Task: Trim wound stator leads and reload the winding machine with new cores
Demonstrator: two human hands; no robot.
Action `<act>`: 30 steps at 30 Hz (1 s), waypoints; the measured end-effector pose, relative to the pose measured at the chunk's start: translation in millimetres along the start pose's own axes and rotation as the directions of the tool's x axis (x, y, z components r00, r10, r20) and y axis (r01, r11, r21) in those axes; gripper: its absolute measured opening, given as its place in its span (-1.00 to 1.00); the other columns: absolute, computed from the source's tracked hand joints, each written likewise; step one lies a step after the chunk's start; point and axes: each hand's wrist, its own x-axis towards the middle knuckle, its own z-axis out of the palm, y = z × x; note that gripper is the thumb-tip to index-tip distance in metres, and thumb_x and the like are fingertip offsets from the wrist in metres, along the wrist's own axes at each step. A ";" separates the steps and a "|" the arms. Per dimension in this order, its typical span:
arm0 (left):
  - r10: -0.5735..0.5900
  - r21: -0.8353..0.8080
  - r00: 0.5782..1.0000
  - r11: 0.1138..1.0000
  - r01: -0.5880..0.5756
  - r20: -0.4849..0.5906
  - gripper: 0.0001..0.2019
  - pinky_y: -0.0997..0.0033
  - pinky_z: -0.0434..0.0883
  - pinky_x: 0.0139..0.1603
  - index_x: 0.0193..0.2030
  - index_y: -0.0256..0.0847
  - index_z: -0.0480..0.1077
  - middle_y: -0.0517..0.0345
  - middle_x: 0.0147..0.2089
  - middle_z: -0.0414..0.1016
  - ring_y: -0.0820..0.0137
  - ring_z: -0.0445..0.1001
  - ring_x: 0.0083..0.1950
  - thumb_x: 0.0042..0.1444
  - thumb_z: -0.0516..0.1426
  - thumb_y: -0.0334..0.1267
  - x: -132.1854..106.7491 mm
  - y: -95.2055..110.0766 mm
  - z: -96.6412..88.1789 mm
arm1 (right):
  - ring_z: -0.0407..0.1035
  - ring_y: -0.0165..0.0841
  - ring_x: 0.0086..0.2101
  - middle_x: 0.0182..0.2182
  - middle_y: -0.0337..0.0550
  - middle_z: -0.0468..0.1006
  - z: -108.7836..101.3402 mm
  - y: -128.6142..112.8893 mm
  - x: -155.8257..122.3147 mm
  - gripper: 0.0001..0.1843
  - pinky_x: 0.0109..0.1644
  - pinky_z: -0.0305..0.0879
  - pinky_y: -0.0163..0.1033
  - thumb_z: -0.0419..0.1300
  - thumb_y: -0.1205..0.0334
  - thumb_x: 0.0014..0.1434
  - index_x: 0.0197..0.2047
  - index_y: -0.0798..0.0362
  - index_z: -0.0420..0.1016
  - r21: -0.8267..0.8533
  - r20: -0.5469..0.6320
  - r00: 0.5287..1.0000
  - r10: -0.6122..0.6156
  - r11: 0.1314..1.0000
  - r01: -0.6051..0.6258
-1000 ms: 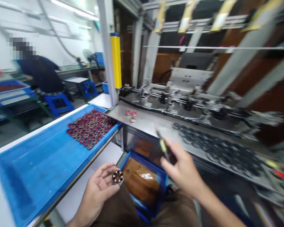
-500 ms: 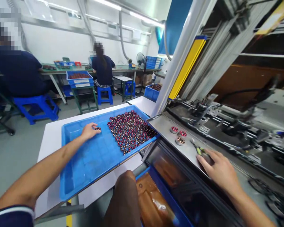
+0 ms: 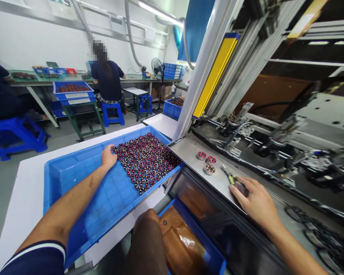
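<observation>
Bottom centre of the frame, right past your knee (image 3: 149, 244), there's a blue bin (image 3: 215, 263) with a brown bag (image 3: 177, 244) in it. Up from there, your right hand (image 3: 256, 204) lies palm-down on the steel desk (image 3: 189, 147) at lower right, over the handles of the side cutters (image 3: 231, 178). I can't tell if that grip is actually closed on them. Just beyond the cutter tips, three loose stators (image 3: 206, 162) sit close together.

Your left hand (image 3: 108, 157) is out in the blue tray (image 3: 74, 183), left of centre, with the fingers curled onto the near-left edge of the packed wound stators (image 3: 145, 160). The grip looks narrow, but the fingertips are hidden, so I can't say if it has one.

If it were me, I'd take an edge piece by the outer rim rather than the copper, and lift it straight up so the neighbours don't tip.

Way back at upper left, a person (image 3: 106, 82) sits at another desk.
</observation>
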 end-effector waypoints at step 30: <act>0.659 -0.528 0.644 0.732 -0.430 0.388 -0.34 0.25 0.58 -0.16 0.14 -0.29 0.29 -0.07 -0.16 0.68 0.19 0.68 -0.24 -0.20 0.27 -0.34 -200.0 291.0 97.8 | 0.44 -0.21 -0.03 -0.03 -0.07 0.52 -25.4 -35.1 -22.9 -0.69 0.06 0.41 0.04 0.22 0.07 0.29 -0.03 0.12 0.48 -0.017 0.037 0.988 0.147 0.989 -0.146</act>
